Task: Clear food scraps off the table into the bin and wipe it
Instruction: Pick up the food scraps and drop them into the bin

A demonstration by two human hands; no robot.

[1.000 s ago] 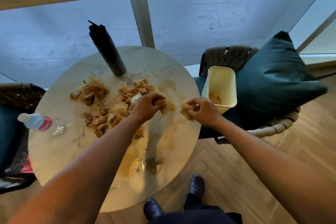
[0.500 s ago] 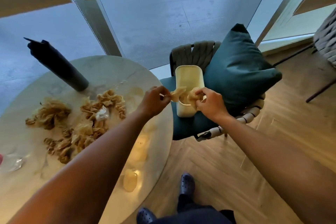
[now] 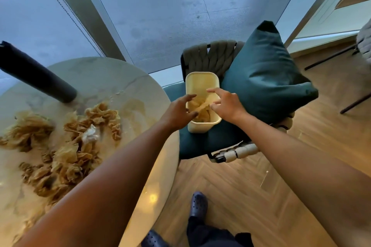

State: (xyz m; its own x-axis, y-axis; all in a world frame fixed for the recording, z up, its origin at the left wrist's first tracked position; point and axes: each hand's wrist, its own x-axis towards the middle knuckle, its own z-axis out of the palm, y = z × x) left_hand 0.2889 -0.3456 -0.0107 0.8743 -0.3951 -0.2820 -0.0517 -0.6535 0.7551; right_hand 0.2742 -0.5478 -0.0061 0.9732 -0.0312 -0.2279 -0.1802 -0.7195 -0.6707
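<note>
A cream rectangular bin (image 3: 201,79) stands on the seat of a teal chair to the right of the round marble table (image 3: 112,78). Pale scraps (image 3: 200,107) lie inside the bin. My left hand (image 3: 179,111) and my right hand (image 3: 226,104) hover over the bin's opening with fingers spread and nothing in them. A heap of brown crumpled food scraps (image 3: 68,136) covers the left part of the table, with a white crumpled piece (image 3: 90,134) in it.
A tall dark bottle (image 3: 38,76) stands at the table's back left. A teal cushion (image 3: 267,74) leans on the chair's (image 3: 208,56) woven backrest, right of the bin. Wooden floor and my dark shoes (image 3: 198,204) lie below. Another chair's legs (image 3: 329,58) are at far right.
Both hands carried scraps from the table to the bin and let go of them. The scraps now lie in the bin and my fingers are spread open.
</note>
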